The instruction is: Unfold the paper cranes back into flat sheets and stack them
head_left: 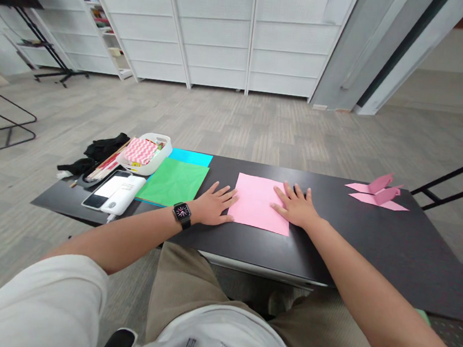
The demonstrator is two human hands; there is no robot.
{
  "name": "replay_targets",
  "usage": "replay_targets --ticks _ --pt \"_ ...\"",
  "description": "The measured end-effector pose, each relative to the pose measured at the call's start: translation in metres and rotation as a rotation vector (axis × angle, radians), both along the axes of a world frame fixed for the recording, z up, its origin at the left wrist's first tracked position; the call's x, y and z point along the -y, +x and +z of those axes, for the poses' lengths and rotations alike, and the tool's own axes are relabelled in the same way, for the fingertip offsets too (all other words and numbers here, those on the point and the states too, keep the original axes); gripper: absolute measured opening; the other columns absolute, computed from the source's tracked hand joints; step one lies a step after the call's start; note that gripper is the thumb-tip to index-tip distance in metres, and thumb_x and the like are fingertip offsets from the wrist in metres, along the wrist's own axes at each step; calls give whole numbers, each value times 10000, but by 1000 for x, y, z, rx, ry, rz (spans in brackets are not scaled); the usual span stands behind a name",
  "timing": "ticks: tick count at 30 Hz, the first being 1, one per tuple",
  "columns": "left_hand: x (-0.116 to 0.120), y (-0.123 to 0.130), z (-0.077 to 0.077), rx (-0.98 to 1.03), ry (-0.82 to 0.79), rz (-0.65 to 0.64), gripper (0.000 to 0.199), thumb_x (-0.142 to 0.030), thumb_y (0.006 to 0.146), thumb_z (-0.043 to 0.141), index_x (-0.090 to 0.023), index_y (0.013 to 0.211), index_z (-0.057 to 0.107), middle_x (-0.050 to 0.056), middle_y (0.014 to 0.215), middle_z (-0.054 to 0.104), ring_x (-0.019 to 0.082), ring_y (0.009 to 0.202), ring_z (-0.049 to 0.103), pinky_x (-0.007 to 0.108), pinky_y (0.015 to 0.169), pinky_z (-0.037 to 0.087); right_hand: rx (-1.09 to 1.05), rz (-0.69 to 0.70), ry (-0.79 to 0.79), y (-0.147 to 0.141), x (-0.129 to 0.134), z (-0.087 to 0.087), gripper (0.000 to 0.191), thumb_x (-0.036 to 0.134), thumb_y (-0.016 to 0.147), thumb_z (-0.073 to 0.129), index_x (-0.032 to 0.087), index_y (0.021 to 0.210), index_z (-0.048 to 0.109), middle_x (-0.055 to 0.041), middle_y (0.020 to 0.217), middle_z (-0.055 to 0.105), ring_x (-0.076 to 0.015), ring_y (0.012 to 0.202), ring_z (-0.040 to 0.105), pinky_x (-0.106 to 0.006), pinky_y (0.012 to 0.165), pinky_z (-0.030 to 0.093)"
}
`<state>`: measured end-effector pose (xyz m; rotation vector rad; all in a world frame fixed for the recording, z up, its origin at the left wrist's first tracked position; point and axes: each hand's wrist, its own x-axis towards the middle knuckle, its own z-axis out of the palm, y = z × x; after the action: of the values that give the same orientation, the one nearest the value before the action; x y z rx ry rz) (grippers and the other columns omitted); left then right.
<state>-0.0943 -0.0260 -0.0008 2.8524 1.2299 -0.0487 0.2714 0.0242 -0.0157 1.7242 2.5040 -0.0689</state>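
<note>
A square sheet of pink paper [255, 201] lies flat on the dark table [207, 240] in front of me. My left hand [213, 205] rests palm down with its fingers spread, the fingertips at the sheet's left edge. On the right side of the sheet lies my right hand [297, 206], also flat with fingers apart, its fingertips on the paper. Neither hand holds anything. Two folded pink paper figures [380, 193] stand close together toward the right end of the table.
Left of my left hand are green paper [177, 183] and blue paper [193, 158]. Farther left sit a white container [158, 158], a phone [106, 188], a white power bank [123, 194] and a black cloth item [106, 147]. White cabinets [214, 32] stand beyond the floor.
</note>
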Motion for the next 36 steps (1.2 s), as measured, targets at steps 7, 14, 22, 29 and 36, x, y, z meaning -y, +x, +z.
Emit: replay_targets --ticks 7,14,22,29,36 --pt "-21 -2 24 116 138 91 603 -482 1100 417 -141 1585 526 186 1692 459 379 1604 382 628 1326 249 7 -12 -7 -1 0 -1 855 817 1006 210 377 1739 208 -84 1832 147 -491 1651 177 -819 1254 79" --pt "-26 2 10 170 -118 -251 490 -440 1073 569 -224 1511 607 130 1677 499 274 1586 435 542 1348 262 10 -15 -14 -1 1 1 834 796 1019 212 375 1739 205 -84 1832 147 -482 1652 180 -824 1250 86" --pt "-29 -5 33 98 -190 -134 675 -610 987 647 -312 1582 531 130 1721 428 337 1592 417 672 1329 180 -33 5 4 1 -1 -5 844 801 1011 237 366 1735 238 -103 1824 182 -503 1644 188 -844 1236 78" --pt "-33 73 26 273 34 -212 617 -522 1111 412 -205 1638 453 132 1771 329 275 1656 287 505 1370 225 -71 2 12 2 -3 -9 836 798 1008 278 374 1728 262 -95 1823 186 -507 1643 187 -846 1232 67" --pt "-34 101 -20 130 -29 -186 742 -644 1086 386 -284 1724 272 119 1804 229 413 1673 192 770 1298 96 -86 5 -30 3 -2 3 814 768 1026 312 366 1731 250 -88 1827 156 -486 1655 168 -813 1258 37"
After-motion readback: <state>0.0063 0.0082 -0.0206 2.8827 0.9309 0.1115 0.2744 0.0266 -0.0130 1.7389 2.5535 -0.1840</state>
